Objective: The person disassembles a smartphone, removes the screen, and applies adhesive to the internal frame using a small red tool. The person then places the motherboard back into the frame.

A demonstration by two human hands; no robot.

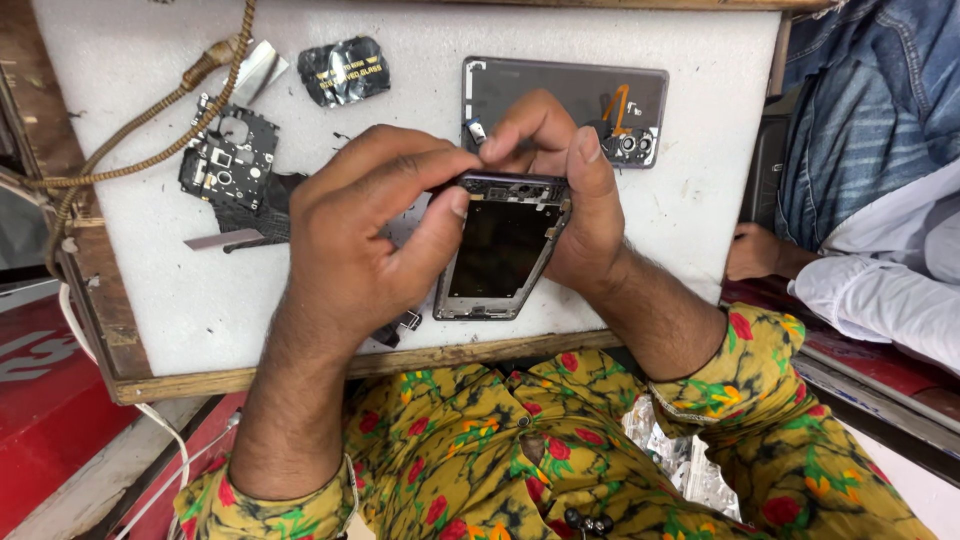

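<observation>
Both hands meet over the phone frame (503, 250): left hand (365, 235) arched, thumb and forefinger pinching its top edge; right hand (570, 190) curled round its right side, fingertips at the top.

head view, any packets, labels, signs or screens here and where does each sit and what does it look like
Foil packet: far left of the white foam pad, small, crinkled, black with gold print.
Phone back cover: far middle of the pad, flat grey rectangle bearing an orange mark.
Phone frame: centre, held by left hand and right hand; its dark rectangular panel is unlit.
Red board: lower left, with pale lettering.
</observation>
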